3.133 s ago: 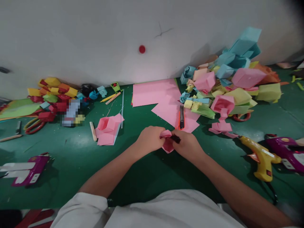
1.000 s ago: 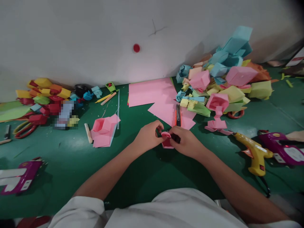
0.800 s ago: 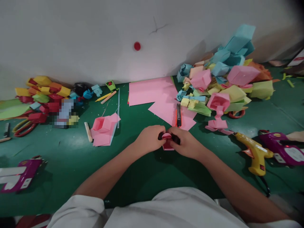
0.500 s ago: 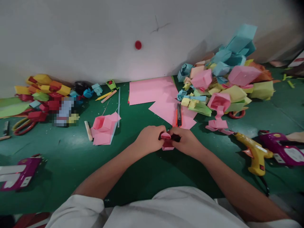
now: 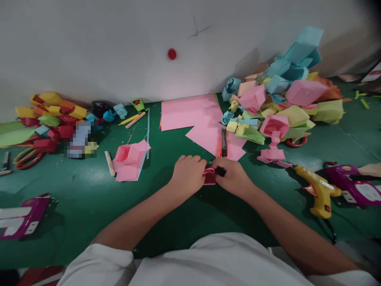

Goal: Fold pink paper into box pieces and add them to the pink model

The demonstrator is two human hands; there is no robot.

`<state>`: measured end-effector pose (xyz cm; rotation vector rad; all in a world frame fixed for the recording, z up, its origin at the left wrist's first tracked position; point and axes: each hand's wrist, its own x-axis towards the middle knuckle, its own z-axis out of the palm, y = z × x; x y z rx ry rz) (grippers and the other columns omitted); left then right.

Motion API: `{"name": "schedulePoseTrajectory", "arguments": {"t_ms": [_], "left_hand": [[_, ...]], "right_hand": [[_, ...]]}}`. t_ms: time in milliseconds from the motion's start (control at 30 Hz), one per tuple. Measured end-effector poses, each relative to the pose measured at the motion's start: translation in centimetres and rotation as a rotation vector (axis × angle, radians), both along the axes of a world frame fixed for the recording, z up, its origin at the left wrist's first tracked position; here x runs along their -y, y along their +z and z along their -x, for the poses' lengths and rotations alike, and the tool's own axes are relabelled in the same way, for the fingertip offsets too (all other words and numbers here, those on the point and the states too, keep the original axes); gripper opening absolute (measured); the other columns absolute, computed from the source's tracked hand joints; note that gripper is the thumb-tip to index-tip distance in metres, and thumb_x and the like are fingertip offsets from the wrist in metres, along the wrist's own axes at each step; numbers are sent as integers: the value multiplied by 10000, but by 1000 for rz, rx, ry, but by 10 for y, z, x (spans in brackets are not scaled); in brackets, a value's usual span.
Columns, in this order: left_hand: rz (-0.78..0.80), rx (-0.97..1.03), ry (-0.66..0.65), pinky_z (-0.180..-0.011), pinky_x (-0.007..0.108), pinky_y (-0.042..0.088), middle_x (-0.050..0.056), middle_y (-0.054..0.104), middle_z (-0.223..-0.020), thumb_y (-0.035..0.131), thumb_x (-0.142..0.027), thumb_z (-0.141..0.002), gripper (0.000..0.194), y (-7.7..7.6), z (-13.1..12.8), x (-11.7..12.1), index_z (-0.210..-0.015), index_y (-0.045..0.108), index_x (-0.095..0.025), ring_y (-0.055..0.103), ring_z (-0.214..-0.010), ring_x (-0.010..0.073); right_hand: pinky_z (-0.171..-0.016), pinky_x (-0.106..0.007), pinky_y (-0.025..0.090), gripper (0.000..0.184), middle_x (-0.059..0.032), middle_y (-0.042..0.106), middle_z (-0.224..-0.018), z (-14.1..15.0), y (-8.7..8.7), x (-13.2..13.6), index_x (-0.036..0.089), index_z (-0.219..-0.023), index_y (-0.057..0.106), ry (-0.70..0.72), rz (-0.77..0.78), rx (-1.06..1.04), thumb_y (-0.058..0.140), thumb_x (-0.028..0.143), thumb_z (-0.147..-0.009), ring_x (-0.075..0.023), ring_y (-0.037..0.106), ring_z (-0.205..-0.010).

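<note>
Between my two hands is a small folded piece of pink paper [image 5: 209, 179], low over the green table. My left hand [image 5: 190, 172] is closed on its left side, and my right hand [image 5: 233, 174] grips the right side. The fingers cover most of the paper, so its full shape is hidden. Just beyond my right hand a black and orange box cutter [image 5: 224, 143] lies on pink paper sheets [image 5: 202, 137]. To the left, a pink folded paper box [image 5: 126, 154] rests on smaller pink sheets.
At right stand a heap of folded paper pieces [image 5: 276, 87], a yellow glue gun [image 5: 317, 190] and a purple power strip [image 5: 351, 184], with another person's hand [image 5: 370, 170] beside it. Scissors [image 5: 29, 157], coloured paper pieces [image 5: 56, 111] and another purple strip [image 5: 35, 214] lie left.
My left hand has turned further over the pink paper, and its curled upper part now looks flatter and narrower. Both hands keep their hold. The view has shifted slightly.
</note>
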<state>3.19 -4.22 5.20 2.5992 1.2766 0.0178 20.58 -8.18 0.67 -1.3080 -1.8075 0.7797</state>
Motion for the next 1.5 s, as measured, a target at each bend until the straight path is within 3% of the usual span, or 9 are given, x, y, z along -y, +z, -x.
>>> {"name": "schedulePoseTrajectory", "arguments": {"t_ms": [200,467,700,1033,1233,1400,1500], "left_hand": [[85,47,-82,-615,294,378,20,686,-846,593,-219,-823,82,8,9,-9,-797,671,-211,647,-786,191],[96,16,-15,-600,291,350,50,678,-773,599,-245,-833,182,4,12,-13,-689,700,-196,643,-780,210],[129,29,-10,-578,292,331,38,700,-743,590,-324,-894,270,6,12,-13,-690,723,-206,642,-718,195],[188,43,-51,-708,269,434,36,752,-897,528,-268,-932,278,1,16,-15,-852,792,-234,680,-864,194],[172,109,-26,-669,287,424,44,710,-786,596,-203,-835,175,1,15,-16,-753,750,-197,657,-799,211],[172,243,9,-714,255,445,9,707,-909,566,-74,-763,207,-6,15,-14,-863,692,-204,646,-859,166],[199,350,-55,-749,233,459,-1,669,-930,570,-40,-728,211,-7,19,-13,-858,619,-198,627,-867,142]], "right_hand": [[-680,-288,454,158,-27,658,-854,-3,1,0,215,-783,575,8,-6,-11,526,76,-727,-175,604,-767],[-662,-280,439,176,-28,643,-843,0,5,2,203,-834,625,88,-18,85,545,59,-772,-163,576,-729],[-642,-266,413,182,-18,629,-793,-5,8,0,201,-704,600,35,-18,245,565,47,-795,-154,575,-715],[-703,-301,459,223,-46,697,-832,-6,12,0,203,-738,680,66,-20,312,545,62,-846,-199,646,-819],[-721,-294,476,283,-28,729,-982,-2,9,4,243,-1019,671,-8,-16,250,563,75,-819,-190,664,-849],[-679,-256,440,273,-14,693,-878,-1,8,4,226,-834,622,14,-68,188,496,-8,-768,-157,626,-773],[-682,-252,441,298,-17,676,-876,-1,8,4,220,-830,621,16,-87,170,477,-30,-755,-154,616,-775]]}}
